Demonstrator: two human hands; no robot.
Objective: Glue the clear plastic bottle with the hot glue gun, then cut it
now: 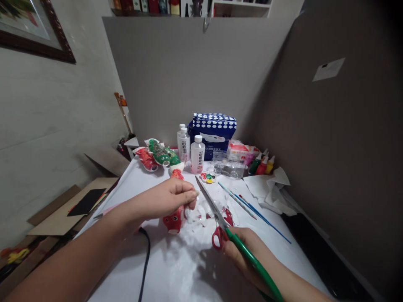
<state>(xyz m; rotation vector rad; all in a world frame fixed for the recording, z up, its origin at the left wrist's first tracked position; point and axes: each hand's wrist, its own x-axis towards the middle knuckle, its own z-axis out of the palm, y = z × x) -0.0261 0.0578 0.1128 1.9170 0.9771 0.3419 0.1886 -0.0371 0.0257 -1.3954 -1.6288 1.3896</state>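
My left hand point(171, 197) is closed in a pinch on a piece of clear plastic point(195, 212) above the white table point(176, 268). Just under it lies a red painted fish-shaped bottle point(174, 220). My right hand point(242, 251) grips scissors point(217, 218) with red loops, the blades closed and pointing up and left toward the left hand. A green stick point(252, 260) also runs through the right hand, down along the wrist. White and clear scraps lie between the two hands.
At the back stand three white-capped bottles point(190, 151), red and green painted bottles point(157, 155), a blue dotted tissue pack point(212, 130), paint bottles point(262, 164), a small palette point(208, 177). Brushes point(252, 207) and crumpled paper point(270, 188) lie right. A black cable point(145, 260) crosses the front.
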